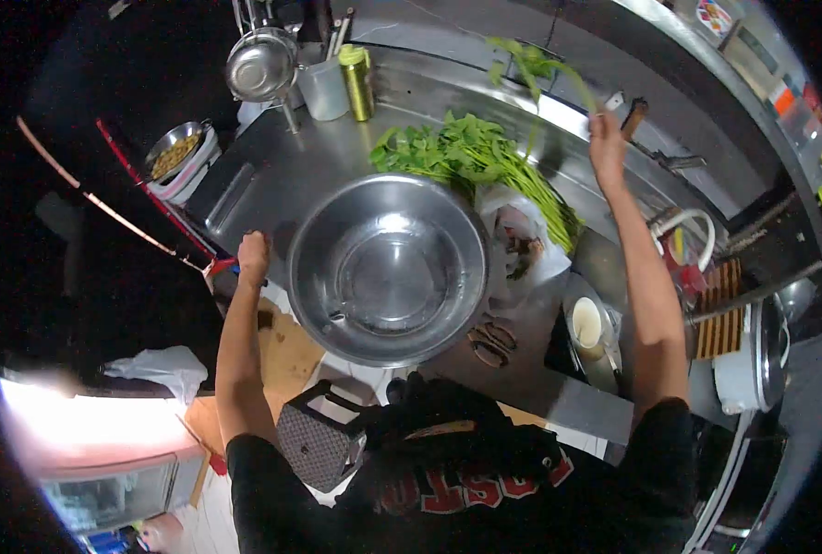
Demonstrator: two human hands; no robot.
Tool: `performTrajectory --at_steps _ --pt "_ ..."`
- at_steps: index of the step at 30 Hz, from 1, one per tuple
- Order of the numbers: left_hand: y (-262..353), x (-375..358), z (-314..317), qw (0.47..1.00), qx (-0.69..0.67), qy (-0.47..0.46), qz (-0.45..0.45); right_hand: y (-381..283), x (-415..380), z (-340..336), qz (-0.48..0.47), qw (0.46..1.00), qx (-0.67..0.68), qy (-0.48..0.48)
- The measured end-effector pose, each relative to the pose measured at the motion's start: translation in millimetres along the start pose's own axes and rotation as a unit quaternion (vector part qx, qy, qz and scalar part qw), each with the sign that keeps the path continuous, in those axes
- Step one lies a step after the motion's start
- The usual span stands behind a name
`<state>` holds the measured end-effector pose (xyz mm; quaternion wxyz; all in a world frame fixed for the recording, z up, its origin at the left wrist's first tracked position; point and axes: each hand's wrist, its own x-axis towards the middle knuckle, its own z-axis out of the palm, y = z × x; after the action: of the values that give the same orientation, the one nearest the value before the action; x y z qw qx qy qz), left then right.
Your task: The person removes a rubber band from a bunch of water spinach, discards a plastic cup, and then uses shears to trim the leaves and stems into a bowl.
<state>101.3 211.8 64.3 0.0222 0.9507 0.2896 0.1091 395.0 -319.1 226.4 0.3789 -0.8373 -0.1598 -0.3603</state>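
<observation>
My right hand (607, 152) is raised at the back right, its fingers closed on a stalk of leafy greens (573, 81) whose leaves hang to the left. Below it, a big pile of leafy greens (466, 152) with long stems lies on the steel counter. Closed in a fist, my left hand (254, 257) is left of a large steel basin (314, 319); what it holds, if anything, is hidden. The basin seems to have a little clear water in it. A white plastic bag (550, 254) with dark contents lies between basin and stems.
Scissors (492, 342) lie right of the basin near the front edge. A green bottle (357, 83), a utensil container (324, 88) and a hanging steel pan (261, 66) are at the back left. A white cup (586, 319) and a faucet (693, 220) are on the right.
</observation>
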Motion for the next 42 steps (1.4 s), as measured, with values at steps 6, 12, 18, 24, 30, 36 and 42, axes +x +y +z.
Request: performTrajectory --at_steps 6,12,18,24,30,36,42 --pt "-13 32 59 0.995 -0.055 -0.073 0.047 -20 9 -18 0.031 0.998 -0.051 -0.019" --pt "-36 10 73 0.976 -0.1 0.037 -0.188 58 12 -7 0.062 0.99 -0.05 -0.113" --pt "-45 -25 70 0.972 -0.098 0.018 -0.211 14 -8 -19 0.097 0.981 0.012 -0.169" --pt "6 -26 74 0.965 -0.114 0.02 -0.233 -68 -67 -13 0.116 0.977 0.105 -0.146" --pt "3 1 89 0.977 -0.023 0.047 -0.208 -95 -100 -48 0.179 0.942 0.209 -0.19" --pt "97 61 -78 0.952 -0.147 0.175 0.201 -98 -139 -127 0.212 0.937 0.192 -0.198" --pt "322 41 -267 0.838 -0.332 -0.01 0.433 -85 -182 -187 0.285 0.915 0.231 -0.17"
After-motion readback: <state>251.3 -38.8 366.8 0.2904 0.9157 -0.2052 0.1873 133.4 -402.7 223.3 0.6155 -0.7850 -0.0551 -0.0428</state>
